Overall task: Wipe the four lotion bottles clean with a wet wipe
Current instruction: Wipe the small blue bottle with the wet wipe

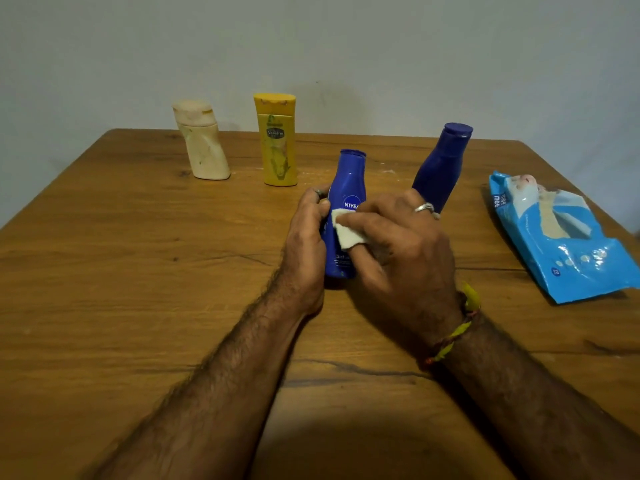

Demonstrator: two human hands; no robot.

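A left hand (pixel 306 233) curls its fingers (pixel 313 195) around a small blue plastic Nivea lotion bottle (pixel 346 199) standing upright, cap up, on the wooden surface (pixel 138 271). The right hand (pixel 401 251) pinches a white wet wipe (pixel 346 230) against the bottle's front, fingers narrow. A taller dark blue bottle (pixel 441 168) stands just beyond the right fingers.

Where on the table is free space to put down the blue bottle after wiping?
Bare wood lies left of the left hand, in front of the cream bottle and yellow bottle. Crowded: between the dark blue bottle and wipes pack.
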